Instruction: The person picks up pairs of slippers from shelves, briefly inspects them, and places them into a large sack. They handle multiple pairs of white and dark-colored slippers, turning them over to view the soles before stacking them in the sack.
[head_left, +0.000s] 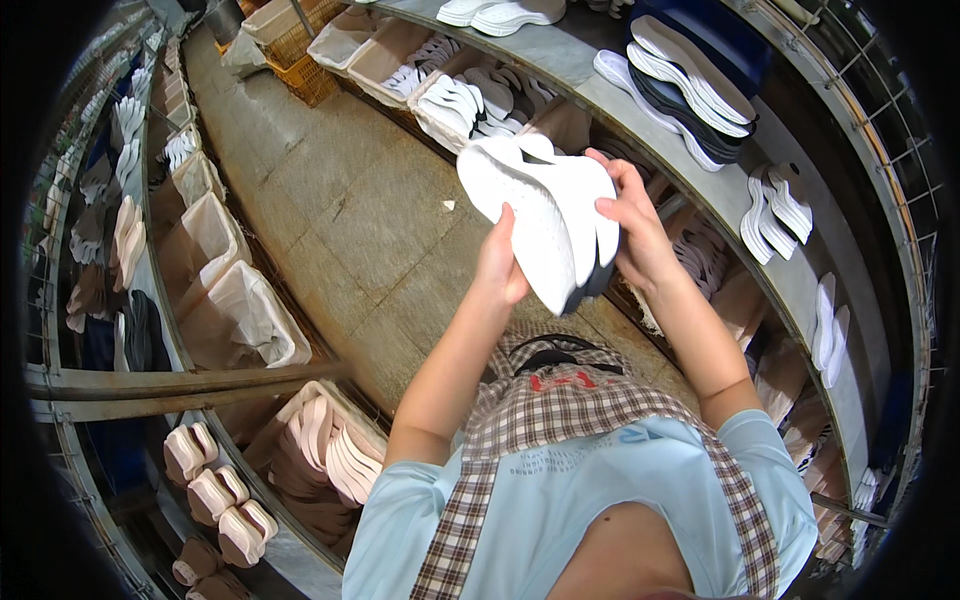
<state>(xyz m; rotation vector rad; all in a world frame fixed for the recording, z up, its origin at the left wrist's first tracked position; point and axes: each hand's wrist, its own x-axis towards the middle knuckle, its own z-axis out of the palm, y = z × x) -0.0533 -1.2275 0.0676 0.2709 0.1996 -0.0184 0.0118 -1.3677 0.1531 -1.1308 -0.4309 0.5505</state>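
Head view: the left hand (503,266) grips the left side of a small stack of shoe soles (540,225), its thumb pressed against the nearest white one while its other fingers go out of sight underneath, so how far they spread cannot be told. The right hand (643,232) clasps the stack's right side, thumb bent onto the white edge and index finger reaching toward the far end, a gap open between the two; its remaining fingers are mostly hidden. Both hands hold the stack up off any surface, white soles fanned on top and dark ones (597,278) showing at the lower right. Below lies the grey-brown floor (340,250). Beyond the right hand, a grey shelf (580,68) carries white, black and brownish soles (685,80), with white soles (452,105) in lined bins under it. On the left stand more lined bins (262,325); nearer, pale pinkish soles (345,460) fill another. Beige soles (210,493) sit bundled beside that one. A checked apron (575,408) covers a light blue shirt (600,465).
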